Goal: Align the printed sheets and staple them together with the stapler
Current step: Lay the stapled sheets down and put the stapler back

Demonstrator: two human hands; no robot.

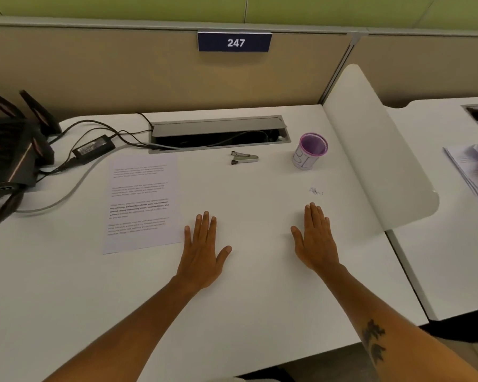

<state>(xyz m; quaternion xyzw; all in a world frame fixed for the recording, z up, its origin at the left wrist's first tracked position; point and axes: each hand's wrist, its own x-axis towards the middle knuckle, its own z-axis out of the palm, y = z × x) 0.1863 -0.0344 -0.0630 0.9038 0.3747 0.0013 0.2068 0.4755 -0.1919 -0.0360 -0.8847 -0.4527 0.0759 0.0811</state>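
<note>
The printed sheets lie flat in a stack on the white desk, left of centre. A small silver and black stapler rests on its side farther back, near the cable slot. My left hand lies palm down on the desk, its little finger just at the stack's lower right corner. Palm down as well, my right hand rests to the right, fingers extended. Neither hand holds anything.
A purple-rimmed cup stands back right, with a small pile of loose staples in front of it. A black router, power brick and cables occupy the back left. A white divider bounds the right side; another person's papers lie beyond.
</note>
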